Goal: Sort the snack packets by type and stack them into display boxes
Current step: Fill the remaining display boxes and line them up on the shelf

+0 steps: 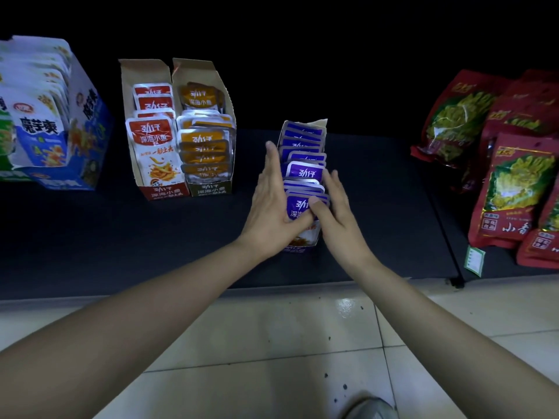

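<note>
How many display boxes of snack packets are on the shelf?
4: a blue box far left; a red box and an orange box side by side left of centre; a purple box in the middle. A green thing cut off at far left may be another.

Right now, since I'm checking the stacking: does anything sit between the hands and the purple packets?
Nothing visible: the left hand and right hand touch the purple packets, one on each side.
</note>
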The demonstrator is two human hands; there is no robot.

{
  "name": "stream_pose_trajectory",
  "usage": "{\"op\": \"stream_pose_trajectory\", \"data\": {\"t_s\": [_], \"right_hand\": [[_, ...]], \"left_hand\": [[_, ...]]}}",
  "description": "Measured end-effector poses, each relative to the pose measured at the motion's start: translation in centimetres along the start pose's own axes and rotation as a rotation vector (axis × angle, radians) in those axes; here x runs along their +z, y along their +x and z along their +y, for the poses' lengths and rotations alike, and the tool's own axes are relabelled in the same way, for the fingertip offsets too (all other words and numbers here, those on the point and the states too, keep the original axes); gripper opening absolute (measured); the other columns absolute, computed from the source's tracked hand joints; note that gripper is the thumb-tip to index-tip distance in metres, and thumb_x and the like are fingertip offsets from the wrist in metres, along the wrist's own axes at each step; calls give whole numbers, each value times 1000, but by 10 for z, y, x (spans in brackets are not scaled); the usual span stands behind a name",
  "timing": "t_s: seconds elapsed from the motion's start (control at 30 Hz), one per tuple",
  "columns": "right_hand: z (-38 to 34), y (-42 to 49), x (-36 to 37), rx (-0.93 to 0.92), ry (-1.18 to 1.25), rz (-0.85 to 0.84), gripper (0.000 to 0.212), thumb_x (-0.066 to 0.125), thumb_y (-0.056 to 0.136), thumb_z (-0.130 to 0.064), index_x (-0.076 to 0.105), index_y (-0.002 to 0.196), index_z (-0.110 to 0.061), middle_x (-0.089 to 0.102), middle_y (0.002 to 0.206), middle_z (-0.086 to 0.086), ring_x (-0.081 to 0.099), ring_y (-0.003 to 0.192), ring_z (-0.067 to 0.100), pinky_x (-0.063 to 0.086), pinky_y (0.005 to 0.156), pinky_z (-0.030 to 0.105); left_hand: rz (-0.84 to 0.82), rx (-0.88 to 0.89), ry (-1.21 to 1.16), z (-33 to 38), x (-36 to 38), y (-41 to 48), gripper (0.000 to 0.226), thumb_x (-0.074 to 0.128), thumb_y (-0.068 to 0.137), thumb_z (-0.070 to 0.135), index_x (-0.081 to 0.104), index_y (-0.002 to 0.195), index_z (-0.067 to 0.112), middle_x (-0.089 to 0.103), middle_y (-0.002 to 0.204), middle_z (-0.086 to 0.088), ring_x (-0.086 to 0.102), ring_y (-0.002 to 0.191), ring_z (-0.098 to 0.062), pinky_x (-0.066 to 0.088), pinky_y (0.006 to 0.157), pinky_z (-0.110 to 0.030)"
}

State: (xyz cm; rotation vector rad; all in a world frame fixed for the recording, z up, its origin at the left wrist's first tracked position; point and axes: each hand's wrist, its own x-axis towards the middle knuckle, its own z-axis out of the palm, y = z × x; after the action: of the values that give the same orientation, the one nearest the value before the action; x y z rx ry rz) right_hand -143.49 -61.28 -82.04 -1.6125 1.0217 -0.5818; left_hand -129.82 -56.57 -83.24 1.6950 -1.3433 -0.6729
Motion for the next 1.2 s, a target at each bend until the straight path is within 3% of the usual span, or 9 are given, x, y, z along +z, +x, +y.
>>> {"op": "stream_pose_trajectory", "data": {"t_s": [0.13,0.27,0.47,0.67,0.8,0.9,1.03,1.1,1.2], "right_hand": [[1,0,1,41,68,-20,62,52,98,-35,19,150,-41,10,158,-18,11,148,3,19,122,39],[6,4,0,78,179,-44,72,57,87,-44,24,151,-42,22,159,-11,27,144,6,36,114,37],[4,2,-4,50,263,-89,50,47,101,-14,33,146,-32,48,136,-16,55,115,-7,50,84,15],[1,10,-6,30,214,-99,59,49,101,-21,23,151,-37,37,149,-14,47,126,-6,49,86,13],[-3,13,-3,40,236,-73,56,49,100,-18,28,150,-31,51,131,-20,58,112,-6,52,81,16],[-5,18,-4,38,225,-55,68,49,100,-15,11,155,-28,43,129,-30,55,106,-18,50,79,12],[-3,22,-2,13,178,-52,66,50,100,-16,16,155,-31,47,136,-21,54,120,-2,53,91,25],[-4,22,1,-26,106,-33,66,53,97,-27,20,154,-35,32,155,-11,39,138,7,47,105,39],[-2,22,-1,-66,24,-10,68,54,88,-47,25,150,-42,24,158,-12,22,147,11,39,111,49]], "left_hand": [[89,-186,72,9,9,-12,113,66,84,51,-16,152,13,-23,160,-5,-12,149,-18,5,122,-44],[104,-147,28,6,15,-19,96,60,91,46,-5,155,16,-16,162,-1,-5,150,-17,18,121,-46],[21,-96,47,-4,8,-10,104,53,79,65,-15,151,33,-22,158,13,-2,149,-15,33,113,-51],[45,12,162,-7,2,-4,103,64,85,50,-9,154,28,-13,161,6,12,148,-19,43,106,-48],[5,-15,192,-11,-2,2,107,65,83,53,-12,153,30,-11,161,5,12,148,-21,40,107,-51],[-3,1,176,-9,0,2,108,66,84,49,-14,153,26,-13,162,5,8,148,-17,36,111,-46],[-22,5,110,-11,1,2,113,67,86,45,-26,147,28,-18,161,6,2,149,-15,32,115,-49],[-25,17,93,-13,0,4,115,66,84,48,-30,143,31,-21,161,5,-1,150,-16,31,114,-52],[-28,30,84,-12,0,6,117,65,81,52,-31,144,28,-25,159,4,-2,150,-15,32,113,-52]]}}
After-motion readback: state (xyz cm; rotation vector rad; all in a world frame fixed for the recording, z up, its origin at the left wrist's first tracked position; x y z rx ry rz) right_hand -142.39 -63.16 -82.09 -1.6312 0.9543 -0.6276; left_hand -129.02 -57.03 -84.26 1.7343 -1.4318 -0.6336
